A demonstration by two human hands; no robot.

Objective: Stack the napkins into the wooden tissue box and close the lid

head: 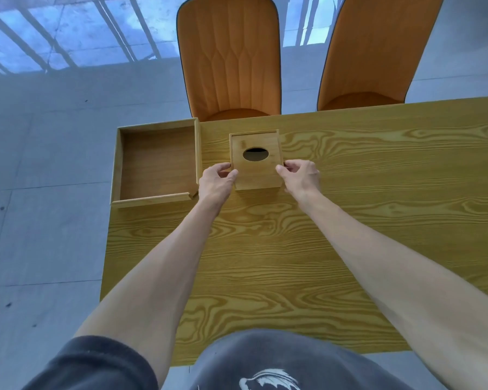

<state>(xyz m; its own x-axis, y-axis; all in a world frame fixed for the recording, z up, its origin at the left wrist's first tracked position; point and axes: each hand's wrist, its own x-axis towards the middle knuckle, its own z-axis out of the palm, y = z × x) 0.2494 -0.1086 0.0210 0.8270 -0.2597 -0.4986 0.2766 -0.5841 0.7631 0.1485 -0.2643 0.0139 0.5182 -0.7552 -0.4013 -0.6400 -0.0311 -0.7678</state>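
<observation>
The wooden tissue box (256, 183) stands on the table's far half, square and light brown. Its sliding lid (261, 170), with a dark oval hole, lies on top and sticks out a little toward me. My left hand (217, 183) pinches the lid's near left edge with thumb and fingers. On the other side, my right hand (300, 175) holds the near right edge the same way. No napkins are visible; the hole shows only darkness inside.
A shallow wooden tray (116, 170) sits at the table's far left corner and hangs partly over the edge. Two orange chairs (228, 57) stand beyond the wood-grain table (350, 220). Grey floor lies to the left.
</observation>
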